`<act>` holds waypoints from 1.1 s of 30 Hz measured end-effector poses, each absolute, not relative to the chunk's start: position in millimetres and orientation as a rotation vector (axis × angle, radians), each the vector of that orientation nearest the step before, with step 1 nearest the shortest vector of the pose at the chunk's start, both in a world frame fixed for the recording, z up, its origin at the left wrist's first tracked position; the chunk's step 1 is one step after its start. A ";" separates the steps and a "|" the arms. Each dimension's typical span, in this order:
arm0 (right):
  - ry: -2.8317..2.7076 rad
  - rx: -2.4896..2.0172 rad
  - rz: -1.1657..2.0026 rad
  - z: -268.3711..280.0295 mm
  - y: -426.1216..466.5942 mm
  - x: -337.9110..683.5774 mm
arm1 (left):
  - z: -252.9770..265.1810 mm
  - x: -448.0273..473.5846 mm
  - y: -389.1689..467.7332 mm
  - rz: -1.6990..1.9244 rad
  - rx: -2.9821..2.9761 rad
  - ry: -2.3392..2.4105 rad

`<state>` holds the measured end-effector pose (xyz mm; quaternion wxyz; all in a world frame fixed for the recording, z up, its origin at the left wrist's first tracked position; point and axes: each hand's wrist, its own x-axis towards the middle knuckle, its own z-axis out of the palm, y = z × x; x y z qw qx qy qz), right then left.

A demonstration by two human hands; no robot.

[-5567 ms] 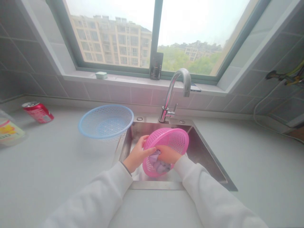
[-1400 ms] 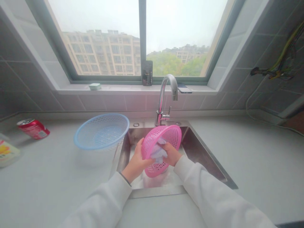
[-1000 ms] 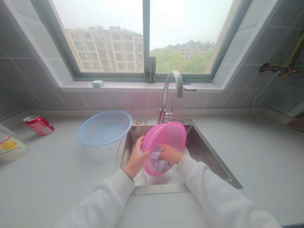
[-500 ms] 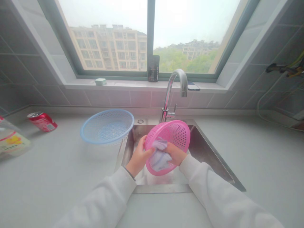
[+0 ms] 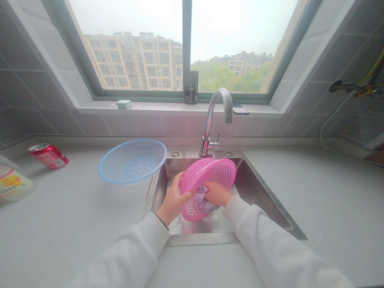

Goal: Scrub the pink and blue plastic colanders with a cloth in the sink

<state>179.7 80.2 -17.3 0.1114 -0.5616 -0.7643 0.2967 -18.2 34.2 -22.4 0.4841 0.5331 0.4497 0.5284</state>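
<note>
A pink plastic colander is held tilted over the steel sink, its inside turned partly toward me. My left hand is closed on the colander's left rim, thumb over the edge. Inside the bowl my right hand is closed on a pale, lilac-white cloth, pressed against the colander's inner side. Part of the cloth hangs below my right fingers, and those fingertips are hidden in its folds.
A blue colander stands on the counter left of the sink. Farther left are a red drink can and a clear labelled bottle. The faucet rises behind the sink. A phone leans on the window; another phone lies on the sill.
The pink colander has tipped so its opening faces further down. My right hand has moved slightly with the cloth, which is more bunched and less spread. The view has shifted a little.
</note>
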 end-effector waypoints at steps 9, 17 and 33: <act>-1.688 -0.975 1.694 -8.3 65.6 164.5 | -24.2 -19.6 38.1 1.313 1.250 0.985; -2.137 -1.798 0.706 -16.9 87.4 185.1 | -9.8 -20.0 31.5 1.371 1.306 1.080; -2.097 -1.407 1.112 -1.6 75.8 170.6 | -6.2 -20.0 33.8 1.395 1.194 1.014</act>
